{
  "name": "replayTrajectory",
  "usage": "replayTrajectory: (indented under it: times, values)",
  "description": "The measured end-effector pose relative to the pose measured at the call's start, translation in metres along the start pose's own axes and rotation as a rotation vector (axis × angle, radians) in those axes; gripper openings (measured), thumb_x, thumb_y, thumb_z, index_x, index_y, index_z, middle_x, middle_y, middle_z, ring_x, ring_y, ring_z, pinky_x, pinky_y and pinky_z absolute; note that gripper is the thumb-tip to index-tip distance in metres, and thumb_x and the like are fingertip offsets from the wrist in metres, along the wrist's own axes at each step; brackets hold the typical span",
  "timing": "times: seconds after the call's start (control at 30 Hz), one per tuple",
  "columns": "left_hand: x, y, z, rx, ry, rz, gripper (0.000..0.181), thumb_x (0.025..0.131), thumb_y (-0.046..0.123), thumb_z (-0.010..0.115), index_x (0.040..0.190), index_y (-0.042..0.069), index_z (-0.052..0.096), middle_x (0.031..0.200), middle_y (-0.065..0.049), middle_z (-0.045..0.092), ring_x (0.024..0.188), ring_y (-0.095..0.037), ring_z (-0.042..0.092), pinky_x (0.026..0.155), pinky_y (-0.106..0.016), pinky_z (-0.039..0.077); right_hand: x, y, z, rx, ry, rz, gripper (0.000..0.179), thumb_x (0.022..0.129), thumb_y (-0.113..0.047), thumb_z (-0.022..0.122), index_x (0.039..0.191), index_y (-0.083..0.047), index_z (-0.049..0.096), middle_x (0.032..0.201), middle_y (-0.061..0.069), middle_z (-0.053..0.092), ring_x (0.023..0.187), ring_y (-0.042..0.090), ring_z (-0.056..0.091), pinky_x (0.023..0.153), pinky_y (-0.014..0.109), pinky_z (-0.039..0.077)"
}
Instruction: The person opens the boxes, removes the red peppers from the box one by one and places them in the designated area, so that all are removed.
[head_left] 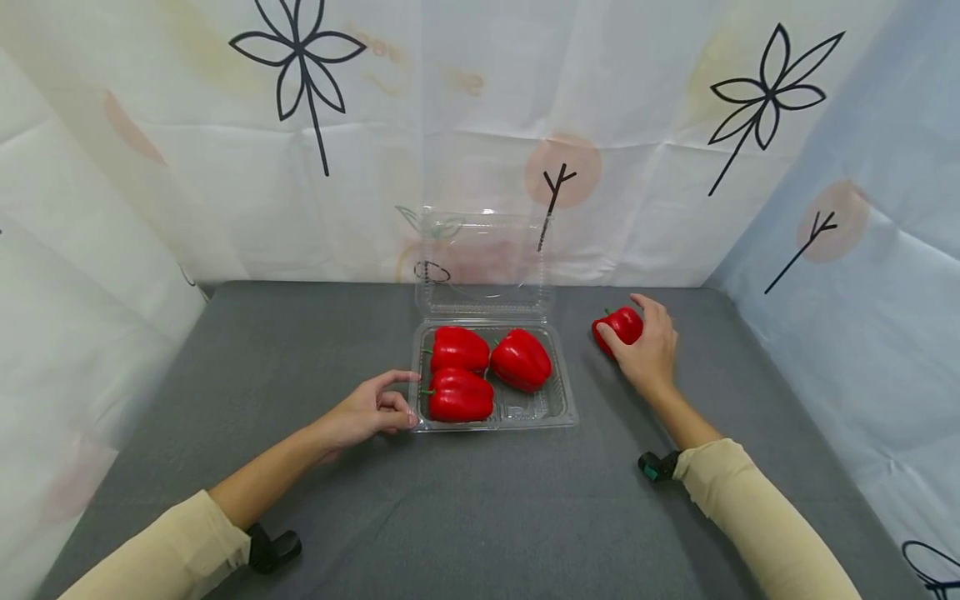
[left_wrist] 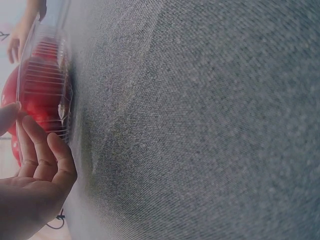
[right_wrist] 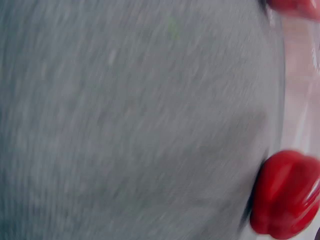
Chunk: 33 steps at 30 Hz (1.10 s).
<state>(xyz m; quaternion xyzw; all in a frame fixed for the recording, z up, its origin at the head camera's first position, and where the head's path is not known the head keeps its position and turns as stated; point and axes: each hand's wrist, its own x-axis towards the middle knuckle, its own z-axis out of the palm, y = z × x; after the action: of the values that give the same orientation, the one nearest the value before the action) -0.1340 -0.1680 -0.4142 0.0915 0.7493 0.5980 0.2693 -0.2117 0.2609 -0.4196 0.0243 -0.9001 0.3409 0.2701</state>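
Observation:
A clear plastic clamshell box (head_left: pixel 536 414) lies with its lid (head_left: pixel 487 242) raised at the back. In its tray sit three red bell peppers (head_left: pixel 521 361), two on the left and one at the upper right. My left hand (head_left: pixel 375 408) is at the tray's left side; in the left wrist view its thumb and a fingertip (left_wrist: pixel 30 122) pinch the rim. Off to the right, my right hand (head_left: pixel 648 350) is spread around another red bell pepper (head_left: pixel 624 323) with a green stem. The right wrist view shows that pepper (right_wrist: pixel 285 195) with no fingers visible on it.
A grey cloth-covered table (head_left: pixel 465 508) lies under everything. Behind it hangs a pale patterned curtain (head_left: pixel 480 100), with another stretch along the right side. A dark wrist device (head_left: pixel 276 550) sits at the left sleeve, another (head_left: pixel 657 467) at the right sleeve.

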Motion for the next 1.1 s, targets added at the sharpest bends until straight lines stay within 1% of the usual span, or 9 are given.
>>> replayTrajectory:
  times: [0.07, 0.13, 0.27, 0.33, 0.43, 0.57, 0.8, 1.0, 1.1]
  values:
    - [0.000, 0.001, 0.000, 0.000, -0.002, 0.004, 0.066, 0.091, 0.012, 0.070, 0.147, 0.001, 0.035, 0.087, -0.005, 0.066, 0.084, -0.022, 0.061, 0.080, -0.034, 0.050, -0.001, -0.009, 0.000, 0.031, -0.012, -0.024, 0.062, 0.085, -0.022, 0.076, 0.138, -0.004, 0.049, 0.139, 0.018, 0.050, 0.123, 0.039, 0.046, 0.097, 0.060, 0.033]
    - [-0.001, 0.001, 0.000, -0.003, -0.001, 0.006, 0.067, 0.091, 0.012, 0.070, 0.147, 0.001, 0.035, 0.087, -0.004, 0.066, 0.084, -0.021, 0.060, 0.080, -0.034, 0.050, -0.002, -0.018, 0.001, 0.069, -0.032, -0.049, 0.061, 0.086, -0.020, 0.076, 0.138, -0.004, 0.049, 0.137, 0.018, 0.051, 0.120, 0.040, 0.049, 0.096, 0.060, 0.039]
    - [-0.002, 0.002, 0.000, -0.005, -0.002, 0.013, 0.068, 0.091, 0.011, 0.070, 0.148, 0.000, 0.033, 0.087, -0.005, 0.066, 0.084, -0.021, 0.060, 0.080, -0.035, 0.050, -0.005, -0.034, 0.004, 0.157, -0.116, -0.113, 0.061, 0.086, -0.015, 0.077, 0.139, -0.006, 0.049, 0.131, 0.018, 0.056, 0.116, 0.038, 0.054, 0.091, 0.059, 0.047]
    - [-0.002, 0.001, 0.000, -0.003, 0.001, 0.012, 0.068, 0.091, 0.011, 0.070, 0.148, 0.001, 0.034, 0.087, -0.005, 0.065, 0.084, -0.021, 0.060, 0.080, -0.035, 0.050, -0.006, -0.041, 0.006, 0.200, -0.177, -0.153, 0.062, 0.085, -0.013, 0.078, 0.140, -0.005, 0.049, 0.131, 0.018, 0.058, 0.118, 0.035, 0.056, 0.094, 0.058, 0.046]
    - [-0.001, 0.000, 0.000, 0.005, 0.000, 0.010, 0.068, 0.091, 0.012, 0.070, 0.148, 0.001, 0.034, 0.087, -0.005, 0.066, 0.085, -0.022, 0.060, 0.081, -0.035, 0.050, -0.009, -0.048, 0.008, 0.224, -0.266, -0.218, 0.065, 0.083, -0.011, 0.080, 0.140, -0.003, 0.049, 0.133, 0.019, 0.059, 0.122, 0.034, 0.056, 0.100, 0.056, 0.043]
    - [0.000, -0.001, 0.001, 0.003, 0.004, 0.006, 0.067, 0.091, 0.013, 0.070, 0.147, 0.001, 0.035, 0.087, -0.005, 0.066, 0.085, -0.024, 0.061, 0.081, -0.035, 0.050, -0.013, -0.056, 0.011, 0.183, -0.339, -0.296, 0.070, 0.080, -0.013, 0.083, 0.140, -0.001, 0.049, 0.136, 0.020, 0.058, 0.124, 0.035, 0.056, 0.101, 0.056, 0.043]
    - [-0.001, -0.003, -0.001, -0.004, 0.006, 0.009, 0.067, 0.091, 0.013, 0.070, 0.147, 0.001, 0.035, 0.087, -0.005, 0.066, 0.085, -0.025, 0.061, 0.080, -0.035, 0.050, -0.018, -0.069, 0.015, 0.063, -0.457, -0.405, 0.075, 0.079, -0.023, 0.084, 0.142, -0.003, 0.050, 0.143, 0.015, 0.054, 0.124, 0.033, 0.055, 0.101, 0.057, 0.041]
    - [-0.001, -0.003, -0.001, -0.006, 0.004, 0.009, 0.066, 0.091, 0.012, 0.070, 0.147, 0.002, 0.035, 0.087, -0.005, 0.066, 0.083, -0.022, 0.060, 0.079, -0.034, 0.050, -0.025, -0.074, 0.020, -0.056, -0.546, -0.525, 0.078, 0.079, -0.029, 0.085, 0.144, -0.005, 0.048, 0.148, 0.016, 0.048, 0.130, 0.030, 0.052, 0.106, 0.061, 0.032]
    - [-0.001, -0.001, -0.001, -0.009, -0.002, 0.008, 0.067, 0.091, 0.012, 0.070, 0.148, 0.001, 0.035, 0.087, -0.005, 0.066, 0.083, -0.021, 0.060, 0.079, -0.034, 0.050, -0.029, -0.073, 0.023, -0.112, -0.573, -0.538, 0.081, 0.078, -0.031, 0.085, 0.146, -0.009, 0.046, 0.151, 0.016, 0.045, 0.130, 0.029, 0.052, 0.106, 0.065, 0.028]
